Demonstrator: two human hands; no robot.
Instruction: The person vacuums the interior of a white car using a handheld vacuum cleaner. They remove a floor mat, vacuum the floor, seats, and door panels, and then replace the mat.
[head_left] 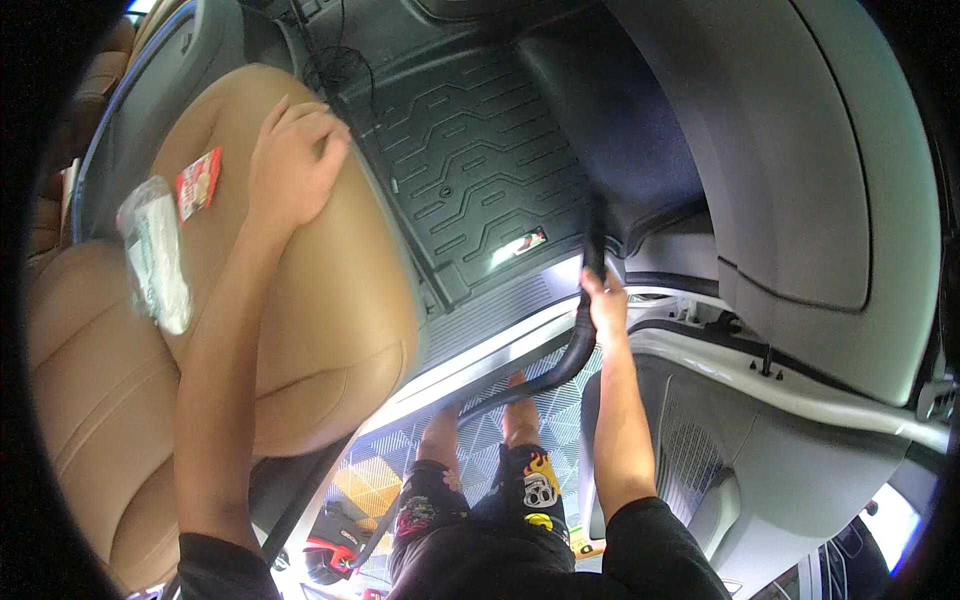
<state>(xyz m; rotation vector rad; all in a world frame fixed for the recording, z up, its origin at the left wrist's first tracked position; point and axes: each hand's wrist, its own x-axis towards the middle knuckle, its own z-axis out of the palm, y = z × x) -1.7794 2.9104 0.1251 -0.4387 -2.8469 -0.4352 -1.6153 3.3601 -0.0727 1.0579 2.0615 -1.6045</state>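
Observation:
My left hand (297, 165) lies on the tan leather car seat (340, 310), its fingers stretched out near the cushion's edge, and it holds nothing. My right hand (607, 308) is wrapped round a black vacuum hose (577, 352) at the door sill. The hose's upper end reaches into the footwell beside the ribbed black floor mat (470, 160), where its tip is hard to make out against the dark lining. Below my grip the hose bends down and left past my legs. On the mat, near the sill, is a small red and white piece (528, 243) with a bright glare beside it.
A red packet (199, 184) and a clear bag with white contents (160, 258) lie on the seat. Thin black cables (345, 65) hang at the mat's far left. The opened car door (690, 440) stands at right. A red and black machine (335, 558) sits on the patterned floor.

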